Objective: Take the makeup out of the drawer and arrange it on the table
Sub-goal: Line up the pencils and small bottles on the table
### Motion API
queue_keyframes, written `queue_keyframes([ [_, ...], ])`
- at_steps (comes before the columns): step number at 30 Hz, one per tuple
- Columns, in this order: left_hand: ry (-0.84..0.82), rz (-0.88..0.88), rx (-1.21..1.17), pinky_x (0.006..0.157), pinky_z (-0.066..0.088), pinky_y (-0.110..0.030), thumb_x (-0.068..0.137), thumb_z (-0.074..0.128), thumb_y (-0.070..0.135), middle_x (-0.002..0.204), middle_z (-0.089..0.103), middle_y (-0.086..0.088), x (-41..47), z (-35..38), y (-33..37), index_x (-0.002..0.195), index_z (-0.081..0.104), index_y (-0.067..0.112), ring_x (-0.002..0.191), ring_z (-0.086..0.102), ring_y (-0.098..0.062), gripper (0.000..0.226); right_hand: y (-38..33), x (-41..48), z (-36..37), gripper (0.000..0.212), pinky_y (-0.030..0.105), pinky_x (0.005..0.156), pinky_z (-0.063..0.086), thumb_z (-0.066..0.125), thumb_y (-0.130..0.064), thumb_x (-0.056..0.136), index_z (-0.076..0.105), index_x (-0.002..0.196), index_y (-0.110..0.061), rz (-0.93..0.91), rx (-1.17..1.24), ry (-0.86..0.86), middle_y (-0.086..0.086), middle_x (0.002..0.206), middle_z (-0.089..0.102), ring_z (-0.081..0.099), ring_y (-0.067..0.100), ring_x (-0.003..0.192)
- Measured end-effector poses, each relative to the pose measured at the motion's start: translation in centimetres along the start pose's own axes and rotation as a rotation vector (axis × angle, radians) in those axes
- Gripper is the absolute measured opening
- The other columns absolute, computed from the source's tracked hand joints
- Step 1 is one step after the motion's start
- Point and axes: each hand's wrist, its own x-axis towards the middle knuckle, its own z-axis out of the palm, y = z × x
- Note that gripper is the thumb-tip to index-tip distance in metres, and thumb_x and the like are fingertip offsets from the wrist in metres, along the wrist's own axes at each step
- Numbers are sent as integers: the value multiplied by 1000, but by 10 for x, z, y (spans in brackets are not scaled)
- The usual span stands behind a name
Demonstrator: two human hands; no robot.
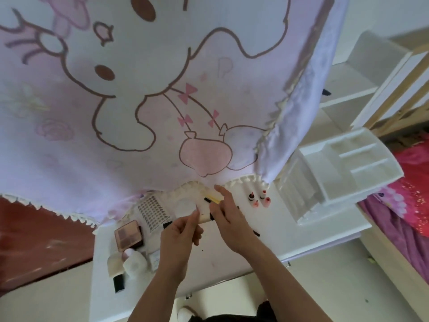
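Note:
Both hands meet over the back of the white table (232, 252). My left hand (183, 231) pinches the end of a small cream tube (205, 217) with a black cap. My right hand (229, 219) holds thin makeup pencils: a yellow one with a black tip (212, 199) sticks out beyond its fingers, and a black end (256, 233) shows behind the wrist. Its forefinger points toward the hanging cloth. On the table's left lie an eyeshadow palette (128, 234), a sheet of nail tips (153, 211) and a round white compact (185, 205). Several small nail polish bottles (260, 199) stand to the right.
A pink cartoon cloth (162, 101) hangs over the back of the table. White bottles (134, 263) and a black tube (118, 283) lie at the front left. A white plastic organizer (336, 173) stands at the right, with a bed (413, 182) beyond it.

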Motion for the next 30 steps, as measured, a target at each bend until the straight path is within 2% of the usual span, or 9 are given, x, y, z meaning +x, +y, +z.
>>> queue_keyframes([
  [3, -26, 46, -10, 55, 43, -23, 83, 68, 42, 65, 63, -9, 4, -2, 8, 85, 74, 5, 58, 51, -13, 37, -13, -2, -12, 35, 19, 70, 47, 49, -48, 101, 44, 130, -30, 153, 89, -29, -4, 87, 60, 56, 0, 70],
  [6, -59, 82, 10, 56, 43, -23, 80, 67, 43, 66, 64, -8, 7, 0, 16, 85, 76, 8, 59, 51, -11, 36, -22, 0, -21, 70, 22, 58, 43, 30, -75, 94, 61, 98, -12, 289, -16, -28, -1, 65, 59, 50, 8, 52],
  [9, -97, 95, 6, 57, 41, -26, 82, 68, 40, 66, 62, -10, 9, 5, 17, 86, 78, 11, 60, 49, -13, 31, -21, -1, -22, 50, 27, 60, 46, 42, -57, 101, 58, 89, -11, 245, -1, -48, 1, 65, 61, 52, 11, 53],
  [12, -99, 95, -3, 56, 38, -27, 84, 68, 39, 63, 58, -9, 13, 6, 16, 85, 78, 10, 58, 46, -13, 30, -19, -3, -31, 24, 25, 72, 52, 64, -33, 97, 58, 106, -12, 221, 157, -76, 2, 95, 67, 64, 10, 76],
  [16, -118, 92, -7, 57, 39, -27, 83, 68, 39, 65, 60, -11, 17, 8, 15, 84, 78, 12, 58, 47, -14, 28, -26, -7, -39, 47, 27, 68, 54, 55, -58, 95, 61, 112, -14, 388, 186, -128, 2, 94, 73, 69, 15, 74],
  [21, -114, 73, -35, 58, 38, -29, 83, 69, 38, 66, 60, -12, 21, 13, 12, 81, 77, 14, 60, 46, -15, 26, -18, -10, -46, 25, 25, 75, 53, 70, -24, 94, 61, 115, -13, 291, 247, -98, 5, 104, 69, 68, 11, 80],
  [23, -124, 75, -44, 58, 38, -29, 84, 69, 37, 66, 59, -11, 22, 12, 13, 83, 77, 13, 61, 46, -16, 26, -21, -11, -49, 36, 27, 82, 56, 73, -30, 91, 58, 121, -19, 308, 305, -124, 4, 115, 68, 71, 15, 88],
  [26, -163, 101, -36, 58, 39, -28, 89, 67, 30, 65, 57, -11, 19, 14, 14, 85, 77, 10, 61, 45, -16, 23, -26, -11, -47, 48, 28, 72, 57, 56, -57, 96, 66, 116, -14, 400, 274, -125, 7, 99, 73, 71, 19, 79],
  [30, -163, 85, -45, 57, 38, -28, 84, 69, 36, 66, 57, -12, 18, 13, 16, 85, 77, 11, 61, 45, -15, 27, -23, -12, -51, 30, 23, 68, 52, 64, -34, 97, 71, 108, -7, 334, 224, -71, 8, 89, 74, 68, 12, 73],
])
